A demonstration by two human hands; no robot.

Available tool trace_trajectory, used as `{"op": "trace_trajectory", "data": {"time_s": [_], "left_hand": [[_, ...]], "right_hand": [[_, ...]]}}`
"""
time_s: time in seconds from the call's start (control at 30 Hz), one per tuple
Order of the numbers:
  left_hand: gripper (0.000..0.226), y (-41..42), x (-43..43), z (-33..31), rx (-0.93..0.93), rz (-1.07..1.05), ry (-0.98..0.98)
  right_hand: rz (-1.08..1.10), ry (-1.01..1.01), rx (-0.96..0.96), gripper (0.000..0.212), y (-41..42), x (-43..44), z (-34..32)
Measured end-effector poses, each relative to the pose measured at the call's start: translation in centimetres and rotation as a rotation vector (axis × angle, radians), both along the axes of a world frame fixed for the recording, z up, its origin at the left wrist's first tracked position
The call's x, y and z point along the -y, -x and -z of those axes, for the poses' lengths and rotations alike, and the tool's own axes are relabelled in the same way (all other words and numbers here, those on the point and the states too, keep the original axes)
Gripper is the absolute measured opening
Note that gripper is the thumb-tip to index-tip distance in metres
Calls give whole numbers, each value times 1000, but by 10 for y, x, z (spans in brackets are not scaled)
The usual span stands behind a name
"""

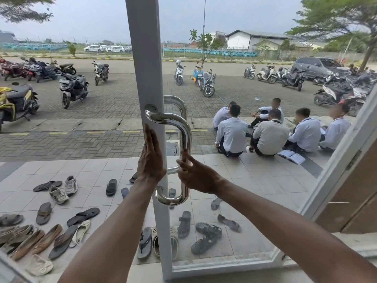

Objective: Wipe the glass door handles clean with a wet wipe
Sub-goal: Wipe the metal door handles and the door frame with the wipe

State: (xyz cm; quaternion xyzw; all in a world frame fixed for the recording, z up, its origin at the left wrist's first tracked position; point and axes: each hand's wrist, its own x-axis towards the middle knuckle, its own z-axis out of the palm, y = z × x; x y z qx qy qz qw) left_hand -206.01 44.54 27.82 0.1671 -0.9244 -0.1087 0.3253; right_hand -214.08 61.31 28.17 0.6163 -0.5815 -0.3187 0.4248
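A polished chrome D-shaped door handle (184, 131) is fixed to the white frame (146, 74) of a glass door straight ahead. Its twin on the outer side (177, 103) shows through the glass. My left hand (151, 160) lies flat on the white frame just left of the handle, fingers straight and pointing up. My right hand (193, 172) holds the lower part of the handle's upright bar, thumb on one side and fingers around the other. No wet wipe shows in either hand.
Beyond the glass, several sandals and shoes (61, 217) lie scattered on the tiled porch. Several people (269, 135) sit on the step to the right. Parked motorbikes (73, 88) fill the paved lot. A second door leaf (334, 164) stands open at the right.
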Motion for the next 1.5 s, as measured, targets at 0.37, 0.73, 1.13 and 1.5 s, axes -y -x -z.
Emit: {"op": "trace_trajectory", "data": {"time_s": [0.37,0.73,1.13,1.5], "left_hand": [[123,-5,-7,-9,32,-8,-6],[130,-7,-7,-12,43,1,-18],[121,-9,-4,-12,50,16,32],[126,-9,-1,-10,52,8,21]], "right_hand": [[-276,219,64,44,23,-11,-87],[-244,748,550,55,12,-24,-31],[257,1486,1426,23,-51,34,70],[668,1289,1804,11,-49,20,119]]}}
